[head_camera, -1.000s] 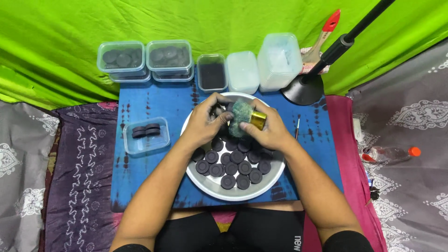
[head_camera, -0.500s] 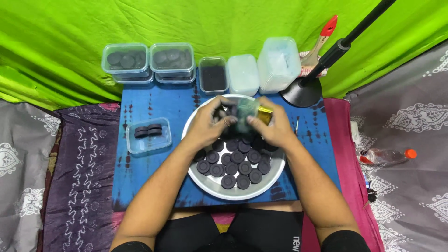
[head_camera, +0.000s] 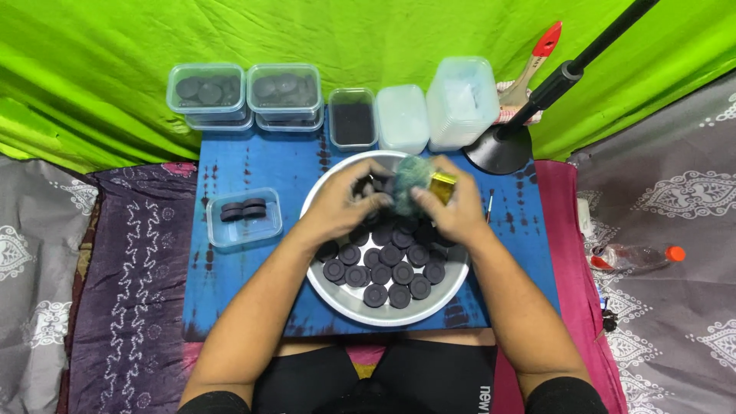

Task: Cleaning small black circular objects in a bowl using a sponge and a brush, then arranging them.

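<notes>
Since a second ago, the green scrub pad [head_camera: 414, 182] clamped in the right hand [head_camera: 452, 215] has been brought against what seems a dark disc [head_camera: 373, 186] pinched in the left hand [head_camera: 341, 211].

Black discs [head_camera: 383, 272], silver bowl [head_camera: 337, 295], blue mottled cloth [head_camera: 245, 284], green backdrop [head_camera: 368, 38].

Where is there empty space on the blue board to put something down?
Bare blue board shows below the small tub, left of the metal bowl, and between that tub and the back tubs. It is crowded in the bowl, full of dark discs, where both hands work.
</notes>
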